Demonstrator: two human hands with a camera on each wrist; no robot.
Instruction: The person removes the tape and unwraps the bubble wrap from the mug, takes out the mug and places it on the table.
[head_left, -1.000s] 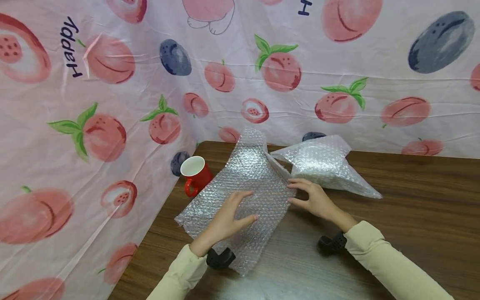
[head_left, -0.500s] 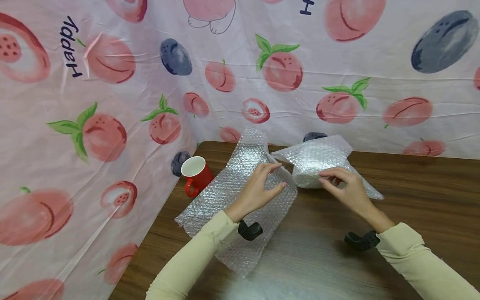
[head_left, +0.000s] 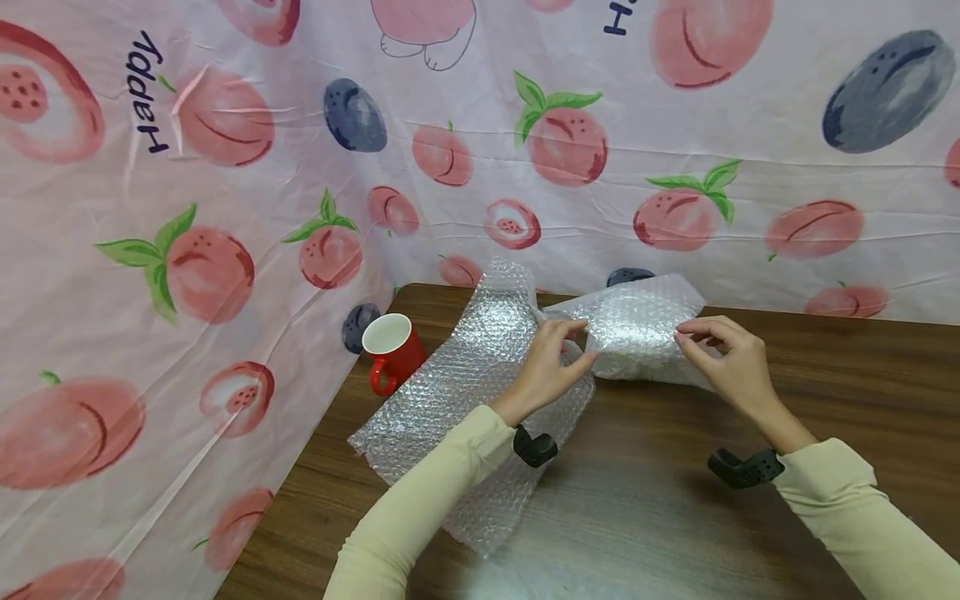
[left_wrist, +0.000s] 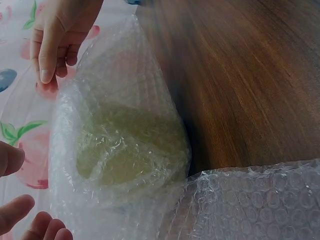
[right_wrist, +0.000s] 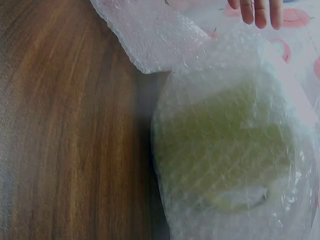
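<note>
A bubble-wrapped bundle [head_left: 633,329] lies at the back of the table. Through its plastic shows a yellow-green, mug-like thing [right_wrist: 215,145] with what looks like a handle. My left hand [head_left: 551,367] is at the bundle's left end, thumb and fingers spread apart; the left wrist view catches only its fingertips [left_wrist: 22,212]. At the right end is my right hand [head_left: 731,358], thumb and index close together near the wrap's upper edge. The left wrist view has this hand [left_wrist: 62,37] beside the plastic, with no clear grip on it. A loose bubble-wrap sheet [head_left: 480,375] lies beneath my left forearm.
A red mug [head_left: 393,354], white inside, stands at the table's left edge against the loose sheet. Behind and to the left hangs a fruit-printed cloth [head_left: 465,167]. Bare dark wood of the table [head_left: 847,392] extends to the right.
Both hands have moved right, from the loose sheet to the wrapped bundle. The right hand went further, to the bundle's right end. The loose sheet and red mug look unmoved.
</note>
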